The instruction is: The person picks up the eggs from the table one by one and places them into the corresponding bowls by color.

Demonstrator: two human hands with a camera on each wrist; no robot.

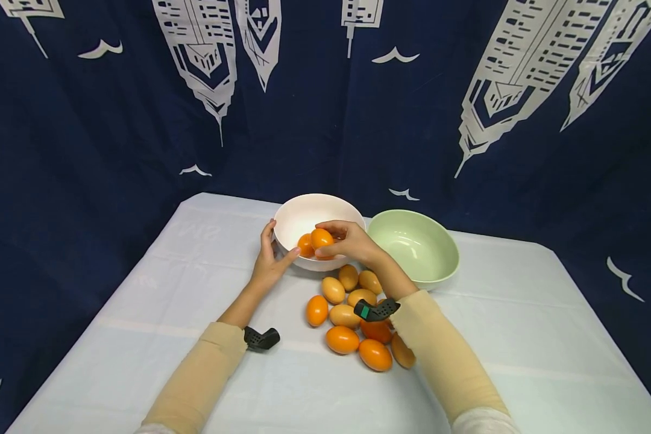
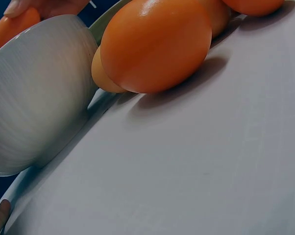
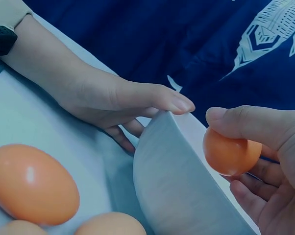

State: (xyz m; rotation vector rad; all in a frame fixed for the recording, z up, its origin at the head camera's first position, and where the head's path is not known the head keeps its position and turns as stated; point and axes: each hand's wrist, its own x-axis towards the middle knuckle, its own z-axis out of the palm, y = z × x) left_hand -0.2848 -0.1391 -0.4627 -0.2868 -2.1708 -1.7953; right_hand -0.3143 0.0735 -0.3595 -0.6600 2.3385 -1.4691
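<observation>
My left hand steadies the white bowl at its left side, thumb over the rim and fingers along the outside wall. My right hand pinches an orange egg between thumb and fingers, over the bowl's near side. Beside that egg, another orange egg lies inside the bowl. In front of the bowl, several tan eggs and orange eggs are grouped on the table, partly hidden by the right forearm.
A light green bowl stands just right of the white one. The white-covered table ends close behind the bowls, where a dark blue curtain with white building shapes hangs.
</observation>
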